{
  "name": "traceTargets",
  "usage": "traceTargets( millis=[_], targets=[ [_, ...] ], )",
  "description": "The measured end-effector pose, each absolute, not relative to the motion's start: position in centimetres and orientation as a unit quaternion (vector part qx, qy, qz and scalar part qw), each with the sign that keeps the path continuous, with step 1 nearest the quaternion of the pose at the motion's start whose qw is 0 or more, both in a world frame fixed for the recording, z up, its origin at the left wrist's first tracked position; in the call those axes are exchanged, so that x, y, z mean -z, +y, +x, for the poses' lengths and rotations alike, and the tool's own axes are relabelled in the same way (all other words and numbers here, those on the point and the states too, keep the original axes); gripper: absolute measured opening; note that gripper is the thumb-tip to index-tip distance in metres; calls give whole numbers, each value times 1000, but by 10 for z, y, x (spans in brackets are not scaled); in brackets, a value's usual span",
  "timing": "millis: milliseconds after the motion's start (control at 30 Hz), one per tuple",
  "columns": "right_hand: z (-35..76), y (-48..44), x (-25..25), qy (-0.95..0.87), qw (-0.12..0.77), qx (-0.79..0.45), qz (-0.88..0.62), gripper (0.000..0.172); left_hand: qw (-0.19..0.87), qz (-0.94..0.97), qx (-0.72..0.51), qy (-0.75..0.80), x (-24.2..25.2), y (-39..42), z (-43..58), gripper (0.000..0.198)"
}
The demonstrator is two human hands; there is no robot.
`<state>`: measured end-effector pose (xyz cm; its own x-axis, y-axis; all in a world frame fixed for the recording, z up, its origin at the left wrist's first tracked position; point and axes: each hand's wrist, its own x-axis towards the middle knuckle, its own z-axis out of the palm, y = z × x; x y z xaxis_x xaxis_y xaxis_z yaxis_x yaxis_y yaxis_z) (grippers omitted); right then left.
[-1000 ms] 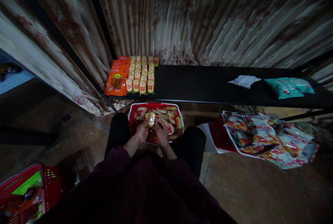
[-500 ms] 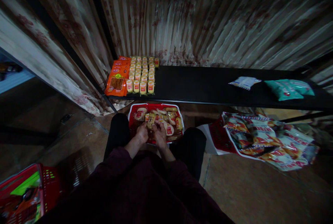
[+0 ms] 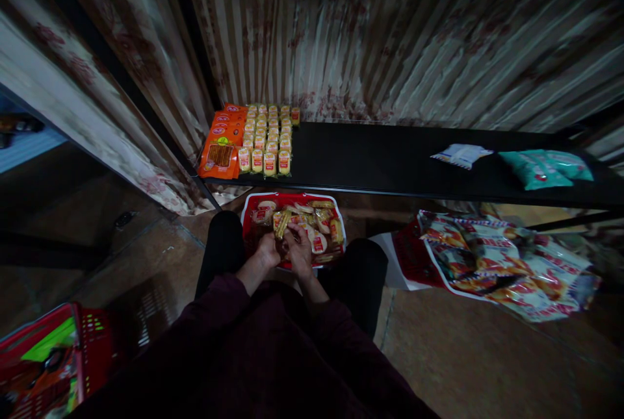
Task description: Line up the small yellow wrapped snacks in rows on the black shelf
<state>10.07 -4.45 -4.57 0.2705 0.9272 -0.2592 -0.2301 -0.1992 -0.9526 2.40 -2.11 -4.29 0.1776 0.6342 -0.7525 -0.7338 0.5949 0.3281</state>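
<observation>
L. hand (image 3: 267, 251) & r. hand (image 3: 300, 249), fingers curled, pinching wrapped snack (image 3: 281, 224) over red basket (image 3: 292, 198); glossy pkg. may slip if grip loosens.

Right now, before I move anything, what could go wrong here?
The small snack between the left hand and right hand could slip, probably into the middle basket. The front row of yellow packs sits near the edge of the shelf, so a bump might knock some off. The white bags heap over the rim of the right basket and could slide to the floor.
</observation>
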Motion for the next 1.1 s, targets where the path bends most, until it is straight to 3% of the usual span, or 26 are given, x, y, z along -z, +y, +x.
traceTargets(
  millis=[167,467,700,1100],
  targets=[
    [101,-44,44,-313,563,-512,-568,32,776,-73,-435,450,36,-20,25,20],
    [100,-48,35,-319,568,-504,-566,30,762,-81,-446,462,35,-22,27,14],
    [104,-46,40,-344,545,-466,-606,35,658,-1,-501,563,41,-23,31,6],
    [115,-42,38,-476,504,-311,-650,23,556,138,-505,645,40,-27,29,9]
  ],
)
